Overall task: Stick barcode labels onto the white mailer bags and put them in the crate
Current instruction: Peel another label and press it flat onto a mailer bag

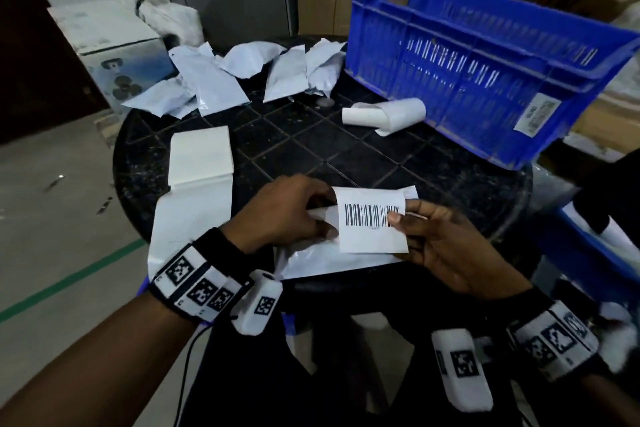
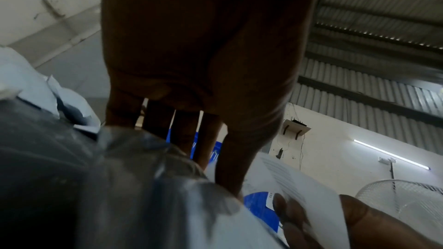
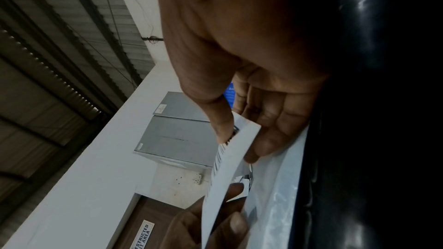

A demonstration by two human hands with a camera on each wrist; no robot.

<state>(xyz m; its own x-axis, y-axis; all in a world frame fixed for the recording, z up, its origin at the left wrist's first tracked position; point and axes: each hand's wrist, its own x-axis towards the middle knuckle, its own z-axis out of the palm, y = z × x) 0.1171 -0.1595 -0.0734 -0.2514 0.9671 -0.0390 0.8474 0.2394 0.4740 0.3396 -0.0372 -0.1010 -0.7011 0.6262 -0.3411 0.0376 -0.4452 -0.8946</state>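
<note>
A white barcode label [image 1: 374,218] is held between both hands just above a white mailer bag [image 1: 329,262] lying at the table's near edge. My left hand [image 1: 311,215] pinches the label's left edge, where a white layer curls away. My right hand [image 1: 408,215] pinches the right edge, thumb on the bars. In the right wrist view the thumb [image 3: 223,124] presses the label [image 3: 230,162] over the bag [image 3: 275,196]. The left wrist view shows the label [image 2: 299,186] from beneath. The blue crate [image 1: 478,62] stands at the back right; I see nothing inside it.
Several loose white mailer bags [image 1: 242,76] lie at the back of the black round table [image 1: 311,149]. A pad of blank labels [image 1: 201,152] with a strip hanging off the edge sits at the left. A curled paper roll [image 1: 384,113] lies beside the crate. Cardboard boxes stand behind.
</note>
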